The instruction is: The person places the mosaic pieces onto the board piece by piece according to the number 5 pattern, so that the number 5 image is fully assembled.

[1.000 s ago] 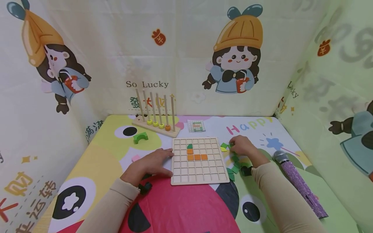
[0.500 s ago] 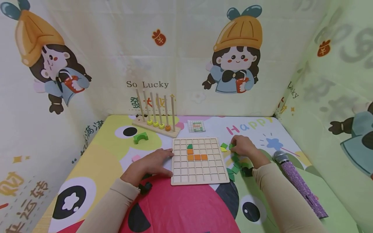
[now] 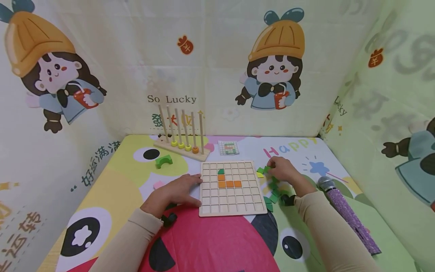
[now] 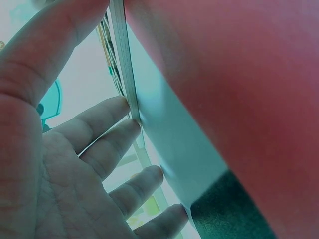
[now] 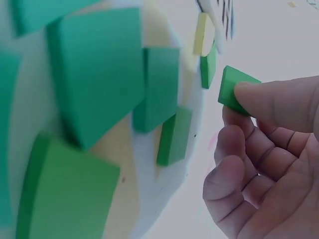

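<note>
My right hand (image 3: 281, 169) pinches a green square tile (image 5: 233, 88) between thumb and index finger, with the other fingers curled below it. It is just right of the wooden grid board (image 3: 210, 196), over a scatter of green tiles (image 3: 273, 198). On the board, several orange tiles (image 3: 230, 184) form an L shape, topped by one green tile with a rounded corner (image 3: 221, 171). My left hand (image 3: 178, 190) lies at the board's left side. Its fingertips (image 4: 130, 127) touch the board's edge, fingers spread and fairly straight.
Behind the board are a small pattern card (image 3: 229, 147) and a wooden peg stand (image 3: 181, 149) with yellow and orange beads. A green arch block (image 3: 164, 161) lies to the left, a purple microphone (image 3: 350, 215) to the right. A yellow tile (image 3: 259, 175) sits near the board's right edge.
My right hand has shifted slightly, and the green tile at its fingertips now shows more clearly, a little farther left. The left hand and the board stay put.
</note>
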`<act>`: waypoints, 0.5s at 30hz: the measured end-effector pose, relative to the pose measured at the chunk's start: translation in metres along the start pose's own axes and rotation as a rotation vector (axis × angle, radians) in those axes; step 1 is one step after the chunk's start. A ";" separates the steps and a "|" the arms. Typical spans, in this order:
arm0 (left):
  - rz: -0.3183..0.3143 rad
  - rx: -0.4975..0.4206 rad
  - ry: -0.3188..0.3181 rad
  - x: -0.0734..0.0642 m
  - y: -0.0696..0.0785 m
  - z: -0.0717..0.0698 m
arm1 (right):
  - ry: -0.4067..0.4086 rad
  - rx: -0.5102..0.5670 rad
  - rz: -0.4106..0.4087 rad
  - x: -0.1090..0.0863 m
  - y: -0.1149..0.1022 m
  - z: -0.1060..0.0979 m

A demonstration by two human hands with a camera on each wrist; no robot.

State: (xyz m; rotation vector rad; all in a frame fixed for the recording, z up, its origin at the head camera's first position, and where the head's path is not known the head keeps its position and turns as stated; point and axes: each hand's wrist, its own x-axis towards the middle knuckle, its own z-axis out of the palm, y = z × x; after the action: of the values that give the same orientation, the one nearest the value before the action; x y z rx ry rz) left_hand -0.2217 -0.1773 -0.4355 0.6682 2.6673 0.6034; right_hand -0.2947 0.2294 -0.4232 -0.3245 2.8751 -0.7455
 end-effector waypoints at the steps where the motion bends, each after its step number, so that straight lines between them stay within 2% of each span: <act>1: 0.002 -0.001 0.000 0.000 0.000 0.000 | -0.001 0.017 -0.003 0.001 -0.001 0.001; 7: 0.000 -0.002 0.001 -0.001 0.000 0.001 | -0.018 0.092 -0.037 0.009 -0.011 0.009; 15: -0.001 -0.003 0.001 -0.001 0.001 -0.001 | -0.070 0.174 -0.095 0.019 -0.038 0.023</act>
State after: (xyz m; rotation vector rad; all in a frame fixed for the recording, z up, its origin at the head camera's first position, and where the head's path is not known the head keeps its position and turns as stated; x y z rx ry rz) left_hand -0.2209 -0.1776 -0.4345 0.6661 2.6674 0.6073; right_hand -0.3019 0.1815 -0.4261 -0.4567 2.7217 -0.9737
